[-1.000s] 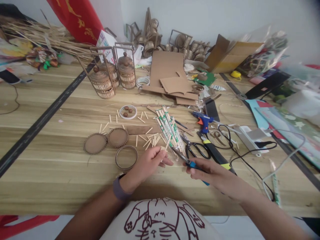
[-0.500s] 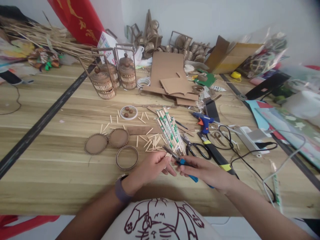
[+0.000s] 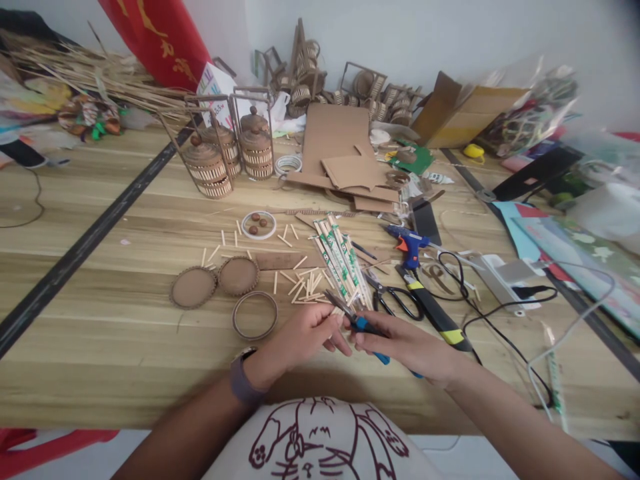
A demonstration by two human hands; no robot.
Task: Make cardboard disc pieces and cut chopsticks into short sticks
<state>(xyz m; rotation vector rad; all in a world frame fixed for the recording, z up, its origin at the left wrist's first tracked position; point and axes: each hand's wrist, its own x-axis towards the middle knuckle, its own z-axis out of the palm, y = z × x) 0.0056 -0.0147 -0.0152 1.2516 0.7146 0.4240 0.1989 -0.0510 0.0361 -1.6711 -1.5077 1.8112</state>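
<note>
My left hand (image 3: 305, 333) is closed in a pinch on a thin wooden stick at the table's near edge. My right hand (image 3: 407, 347) grips blue-handled pliers (image 3: 363, 323), whose jaws point up-left and meet the stick at my left fingertips. Just beyond the hands lie several short cut sticks (image 3: 303, 287) and a bundle of wrapped chopsticks (image 3: 340, 257). Left of them are two round cardboard discs (image 3: 193, 287) and a ring (image 3: 255, 315).
Black scissors (image 3: 395, 300), a utility knife (image 3: 433, 310) and a blue glue gun (image 3: 407, 243) with its cord lie to the right. Woven stacked baskets (image 3: 220, 157), cardboard pieces (image 3: 345, 153), a small dish of beads (image 3: 257, 225) and craft clutter fill the back.
My right hand moved left with the pliers until the jaws reached the stick in my left hand. The left hand barely shifted.
</note>
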